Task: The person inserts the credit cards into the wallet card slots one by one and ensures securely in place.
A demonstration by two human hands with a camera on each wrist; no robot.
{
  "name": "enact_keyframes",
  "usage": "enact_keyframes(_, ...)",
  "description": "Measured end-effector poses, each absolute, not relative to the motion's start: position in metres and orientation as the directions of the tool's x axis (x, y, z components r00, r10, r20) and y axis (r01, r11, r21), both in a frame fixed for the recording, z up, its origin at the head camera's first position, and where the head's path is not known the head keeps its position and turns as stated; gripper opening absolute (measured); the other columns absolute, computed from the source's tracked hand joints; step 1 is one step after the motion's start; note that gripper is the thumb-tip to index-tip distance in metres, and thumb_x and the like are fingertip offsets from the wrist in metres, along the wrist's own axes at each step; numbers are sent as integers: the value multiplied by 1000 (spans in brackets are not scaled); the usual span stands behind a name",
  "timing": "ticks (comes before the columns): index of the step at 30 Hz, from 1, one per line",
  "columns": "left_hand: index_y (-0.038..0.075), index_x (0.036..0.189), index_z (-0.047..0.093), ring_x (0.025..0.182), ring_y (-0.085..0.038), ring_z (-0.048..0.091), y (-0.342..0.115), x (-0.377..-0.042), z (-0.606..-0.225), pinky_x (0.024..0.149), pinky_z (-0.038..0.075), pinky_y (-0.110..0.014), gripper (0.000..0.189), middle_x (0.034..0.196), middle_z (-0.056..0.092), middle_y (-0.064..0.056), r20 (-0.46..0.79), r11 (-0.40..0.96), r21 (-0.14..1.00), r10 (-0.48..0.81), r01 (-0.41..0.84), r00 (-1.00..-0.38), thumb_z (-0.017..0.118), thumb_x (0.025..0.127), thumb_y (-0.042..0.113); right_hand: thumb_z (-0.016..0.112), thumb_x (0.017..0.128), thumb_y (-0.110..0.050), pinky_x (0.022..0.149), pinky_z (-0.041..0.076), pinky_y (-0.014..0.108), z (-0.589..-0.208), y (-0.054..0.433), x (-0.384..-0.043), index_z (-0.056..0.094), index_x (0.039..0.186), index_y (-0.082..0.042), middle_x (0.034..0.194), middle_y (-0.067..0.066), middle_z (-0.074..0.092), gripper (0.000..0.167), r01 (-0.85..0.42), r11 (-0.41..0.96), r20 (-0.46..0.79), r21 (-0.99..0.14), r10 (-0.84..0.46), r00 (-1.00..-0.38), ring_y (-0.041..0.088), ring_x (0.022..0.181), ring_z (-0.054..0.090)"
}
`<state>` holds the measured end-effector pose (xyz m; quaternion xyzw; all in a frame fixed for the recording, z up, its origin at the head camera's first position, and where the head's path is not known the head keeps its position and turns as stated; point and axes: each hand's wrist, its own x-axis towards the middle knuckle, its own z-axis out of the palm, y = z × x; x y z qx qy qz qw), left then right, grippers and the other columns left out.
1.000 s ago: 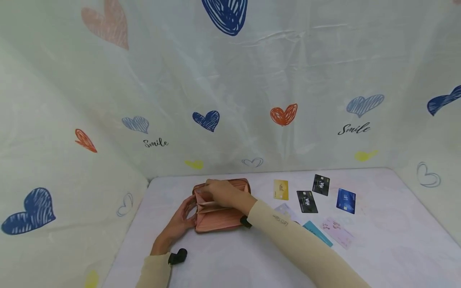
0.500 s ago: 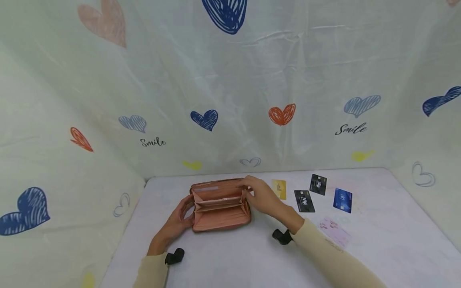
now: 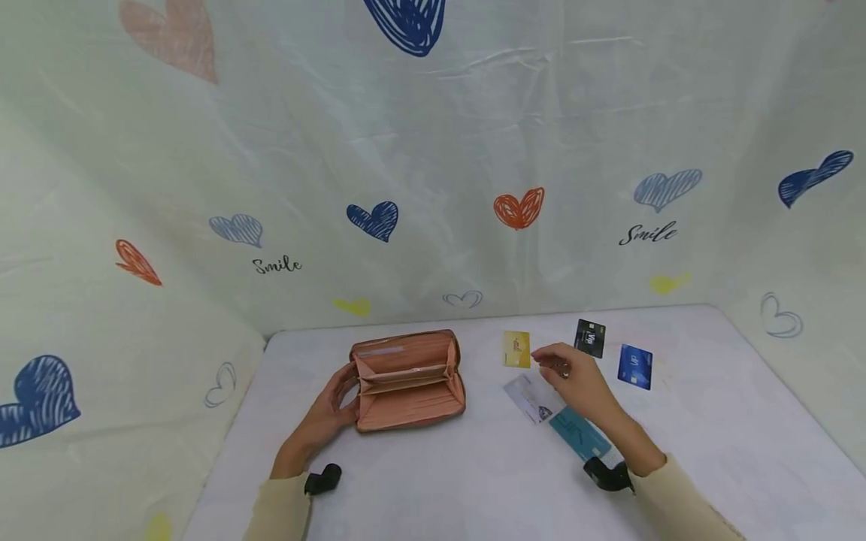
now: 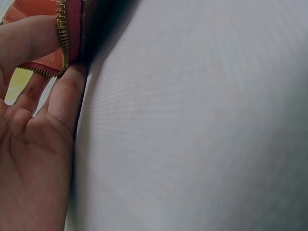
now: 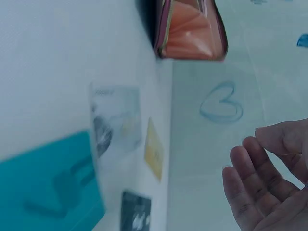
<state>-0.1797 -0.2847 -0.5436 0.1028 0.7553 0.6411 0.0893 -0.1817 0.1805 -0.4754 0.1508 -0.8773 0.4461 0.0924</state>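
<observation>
Wallet (image 3: 409, 383), unzipped, is spread on white table (image 3: 433, 485), its left edge gripped by left hand (image 3: 326, 409); right hand (image 3: 580, 382), fingers loosely curved and holding nothing, is held near yellow card (image 3: 517, 350).

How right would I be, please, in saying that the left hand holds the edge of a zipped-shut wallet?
Not quite: the wallet is open, not zipped shut, as the head view shows; the left hand does hold its edge.
</observation>
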Motion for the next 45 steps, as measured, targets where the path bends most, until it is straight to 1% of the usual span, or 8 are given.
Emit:
enact_keyframes(2,4,167,19,158,-44,15,-285,-180,-544,110,37,-13,98,173,18,-23,2,154,987,275,47,-962,77,89,-9,69,95,9,84,59,22,-478,194,-175,72,119,2,116,17,74,25,-307,589,274,-748,-147,-950,32,102,71)
enact_keyframes(8,3,168,16,159,-43,12,-285,-179,-544,110,36,-13,99,173,14,-22,-12,134,991,277,26,-961,73,88,-14,72,94,7,86,63,38,-488,228,-158,71,120,4,116,21,74,27,-231,655,226,-719,-94,-970,36,103,71)
enact_keyframes(12,4,168,15,159,-41,12,-285,-179,-542,109,36,-12,99,174,13,-21,-20,147,989,278,22,-960,73,89,-13,72,93,7,84,62,30,-494,250,-152,70,121,5,115,22,74,28,-197,686,204,-700,-72,-976,37,103,71)
enact_keyframes(18,6,169,14,159,-37,14,-286,-180,-544,109,38,-11,97,174,13,-19,-26,158,987,288,21,-957,73,93,-7,71,94,6,85,63,46,-499,268,-143,68,124,7,117,24,73,30,-124,707,121,-696,-56,-991,39,103,71)
enact_keyframes(23,6,169,14,159,-42,11,-287,-181,-545,107,38,-10,96,174,13,-19,-14,147,989,293,31,-956,73,94,-5,72,94,3,87,62,48,-503,271,-137,66,128,7,119,25,71,35,-77,700,50,-710,-59,-997,38,104,71)
enact_keyframes(30,6,169,15,160,-39,14,-284,-180,-543,107,37,-10,98,174,15,-18,-40,155,988,271,3,-962,74,92,-8,77,90,2,88,62,45,-512,260,-130,59,134,9,115,19,70,48,-36,692,-29,-721,-83,-996,33,103,70)
enact_keyframes(37,7,169,16,160,-39,14,-284,-181,-542,107,37,-10,98,174,16,-18,-45,170,985,272,2,-961,75,92,-4,84,85,-5,97,56,54,-517,242,-123,53,140,12,124,22,59,65,16,723,-110,-691,-83,-990,36,113,60)
enact_keyframes(45,7,168,16,160,-39,15,-283,-182,-542,107,38,-10,97,174,16,-17,-48,156,988,265,-6,-963,73,92,-9,83,87,-7,100,53,58,-517,235,-122,55,140,8,126,24,56,62,27,753,-95,-657,-48,-994,38,113,59)
